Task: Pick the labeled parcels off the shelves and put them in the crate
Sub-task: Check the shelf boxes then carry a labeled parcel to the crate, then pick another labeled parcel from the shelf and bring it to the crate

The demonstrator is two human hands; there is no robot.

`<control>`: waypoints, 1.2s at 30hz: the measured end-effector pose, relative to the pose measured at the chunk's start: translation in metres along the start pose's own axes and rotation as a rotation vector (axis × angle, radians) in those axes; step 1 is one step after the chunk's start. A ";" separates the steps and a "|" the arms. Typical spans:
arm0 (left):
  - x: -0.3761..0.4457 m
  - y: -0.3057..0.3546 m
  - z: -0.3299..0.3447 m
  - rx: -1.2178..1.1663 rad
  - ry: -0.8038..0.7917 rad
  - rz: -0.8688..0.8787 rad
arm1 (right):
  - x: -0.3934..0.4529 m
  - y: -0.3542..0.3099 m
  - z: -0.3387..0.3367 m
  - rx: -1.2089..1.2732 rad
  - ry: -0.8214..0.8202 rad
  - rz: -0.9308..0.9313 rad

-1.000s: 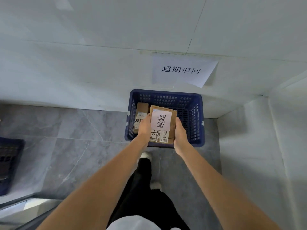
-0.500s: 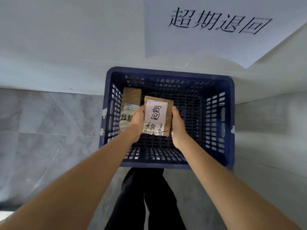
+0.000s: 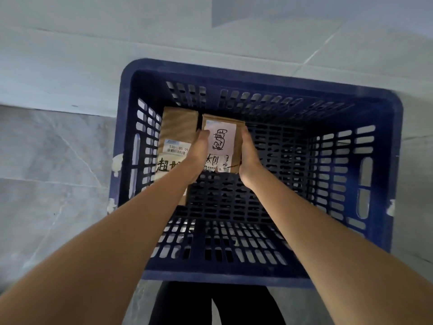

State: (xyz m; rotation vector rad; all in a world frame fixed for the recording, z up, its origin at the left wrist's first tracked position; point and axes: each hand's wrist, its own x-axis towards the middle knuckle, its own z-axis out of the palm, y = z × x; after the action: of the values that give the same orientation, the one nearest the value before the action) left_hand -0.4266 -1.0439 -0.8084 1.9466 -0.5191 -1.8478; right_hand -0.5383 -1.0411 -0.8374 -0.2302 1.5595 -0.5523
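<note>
Two hands: both on one small parcel (image 3: 222, 141), left hand (image 3: 199, 148) clamped on its 9 o'clock edge, right hand (image 3: 248, 151) on its 3 o'clock edge, fingers curled round the sides
Parcel spot: down inside the blue crate (image 3: 257, 73), toward the 10 o'clock corner; can't tell if it's touching the floor of the crate yet
Neighbour: second parcel (image 3: 178, 127) already lying in there, just beside at 9 o'clock, against the crate's slotted wall
Feel, my guess: plain brown cardboard, stiff, squarish corners, probably light since it's small; not slippery, paper label on top with handwriting
Where to grab: the two long side edges like now, keeps the label face up and readable
Watch out: left knuckles are tight against the neighbour, so sliding that hand out could nudge it
</note>
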 end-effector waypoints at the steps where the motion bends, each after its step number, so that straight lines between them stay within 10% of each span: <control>1: 0.001 0.000 0.002 0.031 0.003 0.020 | 0.003 0.000 0.000 -0.002 -0.003 0.003; 7: -0.024 -0.009 -0.006 0.355 0.142 0.318 | 0.008 -0.001 0.005 -0.016 -0.059 0.034; 19: -0.062 -0.012 -0.049 0.412 0.201 0.233 | -0.030 -0.021 -0.012 -0.202 0.022 0.033; 25: -0.154 0.046 -0.057 1.067 0.014 0.277 | -0.139 -0.069 -0.028 -0.682 -0.002 -0.202; 36: -0.355 0.164 -0.084 0.975 0.048 0.316 | -0.361 -0.155 -0.010 -1.301 -0.134 -0.444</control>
State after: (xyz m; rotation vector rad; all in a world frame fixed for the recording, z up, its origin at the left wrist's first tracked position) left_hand -0.3605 -0.9929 -0.4168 2.2280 -1.8483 -1.4332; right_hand -0.5484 -1.0024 -0.4465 -1.5793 1.5297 0.2363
